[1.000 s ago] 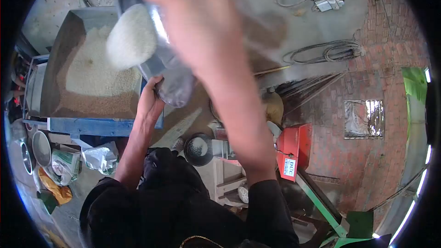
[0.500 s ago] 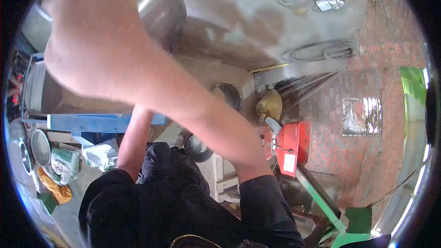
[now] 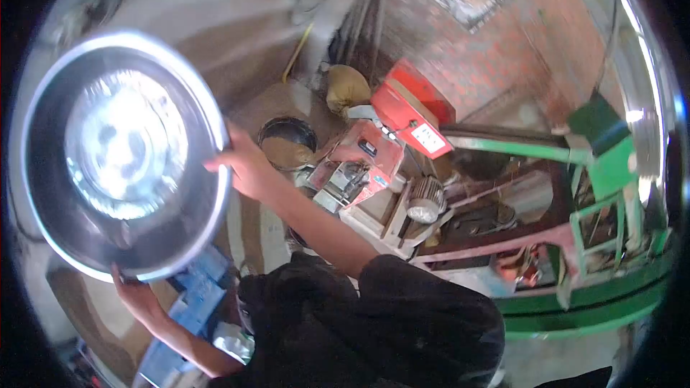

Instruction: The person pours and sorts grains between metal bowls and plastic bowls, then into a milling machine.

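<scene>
A large shiny metal basin (image 3: 54, 172) is held up at the left, its hollow inside facing me and catching bright light. My right hand (image 3: 248, 164) grips its right rim, with the thumb over the edge and the other fingers hidden behind. At the lower rim, my left hand (image 3: 136, 298) has a finger or thumb over the edge; the rest of its grip is behind the basin. Beyond my right forearm stands a black round tub (image 3: 287, 133) with brownish material in it.
A red machine (image 3: 366, 154) with a red hopper (image 3: 413, 108) stands ahead, its motor (image 3: 426, 200) beside it. A tan sack (image 3: 348, 90) leans behind. Green metal framework (image 3: 611, 165) occupies the right. A blue frame (image 3: 194, 287) lies below the basin.
The basin has tipped so its inside faces me, and both hands have come lower. My view has turned right, bringing the red machine and green frame nearer the middle.
</scene>
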A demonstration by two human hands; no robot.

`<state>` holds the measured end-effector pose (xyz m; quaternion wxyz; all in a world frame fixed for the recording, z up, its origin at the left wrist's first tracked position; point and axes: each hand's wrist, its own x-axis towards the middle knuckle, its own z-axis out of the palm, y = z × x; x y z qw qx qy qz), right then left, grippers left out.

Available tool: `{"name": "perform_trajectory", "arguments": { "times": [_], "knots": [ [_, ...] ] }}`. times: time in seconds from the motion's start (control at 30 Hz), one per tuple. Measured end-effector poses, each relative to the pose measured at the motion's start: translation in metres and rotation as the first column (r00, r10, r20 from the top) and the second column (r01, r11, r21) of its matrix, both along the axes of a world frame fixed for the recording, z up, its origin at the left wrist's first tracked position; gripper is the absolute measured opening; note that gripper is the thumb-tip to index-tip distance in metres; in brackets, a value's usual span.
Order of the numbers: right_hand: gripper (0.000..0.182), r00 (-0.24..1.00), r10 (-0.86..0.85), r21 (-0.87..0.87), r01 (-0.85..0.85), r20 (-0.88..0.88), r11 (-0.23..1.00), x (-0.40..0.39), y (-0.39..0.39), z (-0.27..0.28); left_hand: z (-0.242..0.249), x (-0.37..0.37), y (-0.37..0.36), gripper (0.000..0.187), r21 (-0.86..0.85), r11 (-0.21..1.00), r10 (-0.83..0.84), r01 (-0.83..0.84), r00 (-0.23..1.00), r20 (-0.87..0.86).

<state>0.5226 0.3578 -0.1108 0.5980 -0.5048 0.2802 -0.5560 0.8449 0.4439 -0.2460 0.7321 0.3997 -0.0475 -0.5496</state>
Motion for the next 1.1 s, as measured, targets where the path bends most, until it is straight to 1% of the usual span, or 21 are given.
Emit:
{"name": "perform_trajectory", "arguments": {
  "times": [0.03, 0.07, 0.1, 0.13, 0.17, 0.2, 0.23, 0.27, 0.33, 0.37, 0.4, 0.43, 0.47, 0.53, 0.6, 0.63, 0.73, 0.77, 0.83, 0.97, 1.1],
  "knots": [
    [0.059, 0.991, -0.024, 0.160, 0.002, 0.135, 0.987, -0.019, 0.012, -0.011, -0.001, -0.006, 0.004, 0.048, 0.018, 0.995, -0.100, 0.099, 0.990, 0.102],
    [0.059, 0.986, -0.031, 0.250, -0.012, 0.165, 0.968, -0.044, 0.020, -0.029, -0.005, -0.011, 0.008, 0.047, 0.091, 0.970, -0.237, 0.225, 0.959, 0.153],
    [0.061, 0.982, -0.063, 0.275, 0.013, 0.175, 0.961, -0.068, 0.031, -0.045, -0.036, -0.006, 0.011, 0.046, 0.215, 0.908, -0.419, 0.360, 0.780, 0.464],
    [0.062, 0.978, -0.095, 0.301, 0.034, 0.187, 0.953, -0.092, 0.042, -0.059, -0.041, -0.021, 0.013, 0.041, 0.205, 0.906, -0.386, 0.371, 0.921, 0.041],
    [0.062, 0.982, -0.138, 0.329, 0.089, 0.129, 0.940, -0.114, 0.055, -0.069, -0.006, -0.059, 0.014, 0.039, 0.442, 0.777, -0.545, 0.448, 0.830, 0.117],
    [0.061, 0.981, -0.179, 0.355, 0.143, 0.070, 0.924, -0.136, 0.067, -0.082, -0.048, -0.056, 0.014, 0.036, 0.465, 0.713, -0.700, 0.524, 0.564, 0.438],
    [0.057, 0.976, -0.182, 0.301, 0.211, -0.123, 0.930, -0.165, 0.074, -0.106, -0.089, -0.053, 0.014, 0.033, 0.504, 0.694, -0.675, 0.514, 0.222, 0.703],
    [0.054, 0.931, -0.185, 0.242, 0.267, -0.313, 0.933, -0.194, 0.081, -0.128, -0.087, -0.077, 0.015, 0.030, 0.534, 0.660, -0.700, 0.529, 0.174, 0.692],
    [0.045, 0.822, -0.409, 0.191, 0.510, -0.396, 0.839, -0.234, 0.106, -0.148, -0.085, -0.131, 0.013, 0.025, 0.534, 0.594, -0.804, 0.601, 0.450, 0.388],
    [0.041, 0.718, -0.450, 0.172, 0.611, -0.531, 0.772, -0.259, 0.117, -0.165, -0.093, -0.152, 0.011, 0.022, 0.539, 0.566, -0.809, 0.624, 0.544, 0.221],
    [0.038, 0.590, -0.470, 0.138, 0.706, -0.656, 0.694, -0.282, 0.129, -0.184, -0.103, -0.170, 0.007, 0.020, 0.544, 0.545, -0.791, 0.638, 0.607, 0.081],
    [0.036, 0.528, -0.538, 0.128, 0.781, -0.657, 0.611, -0.304, 0.141, -0.196, -0.125, -0.188, 0.002, 0.024, 0.550, 0.542, -0.668, 0.636, 0.722, -0.177],
    [0.034, 0.460, -0.594, 0.123, 0.846, -0.660, 0.519, -0.327, 0.153, -0.206, -0.118, -0.209, -0.002, 0.028, 0.529, 0.542, -0.654, 0.653, 0.723, -0.222],
    [0.031, 0.359, -0.650, 0.145, 0.922, -0.670, 0.360, -0.379, 0.174, -0.240, -0.105, -0.244, -0.012, 0.033, 0.527, 0.534, -0.647, 0.661, 0.721, -0.249],
    [0.022, 0.326, -0.792, 0.118, 0.943, -0.516, 0.312, -0.418, 0.188, -0.230, -0.101, -0.265, -0.027, 0.038, 0.650, 0.528, -0.566, 0.546, 0.797, -0.210],
    [0.021, 0.223, -0.794, 0.052, 0.970, -0.565, 0.236, -0.432, 0.190, -0.213, -0.093, -0.278, -0.034, 0.038, 0.664, 0.520, -0.569, 0.537, 0.798, -0.199],
    [0.021, 0.082, -0.849, 0.050, 0.997, -0.522, 0.065, -0.479, 0.188, -0.192, -0.071, -0.318, -0.064, 0.039, 0.557, 0.522, -0.561, 0.646, 0.752, -0.347],
    [0.021, 0.079, -0.849, 0.061, 0.997, -0.522, 0.056, -0.493, 0.183, -0.184, -0.072, -0.321, -0.078, 0.039, 0.564, 0.516, -0.568, 0.645, 0.750, -0.339],
    [0.021, 0.047, -0.918, 0.013, 0.999, -0.394, 0.045, -0.514, 0.171, -0.170, -0.084, -0.325, -0.108, 0.036, 0.534, 0.451, -0.396, 0.715, 0.697, -0.598],
    [0.021, -0.036, -0.936, 0.032, 0.998, -0.350, -0.051, -0.555, 0.125, -0.140, -0.108, -0.347, -0.164, 0.031, 0.608, 0.492, -0.457, 0.623, 0.779, -0.429],
    [0.024, 0.055, -0.861, -0.043, 0.995, -0.506, 0.089, -0.619, 0.060, -0.115, -0.130, -0.373, -0.230, 0.024, 0.732, 0.384, -0.393, 0.562, 0.817, -0.421]
  ]
}}
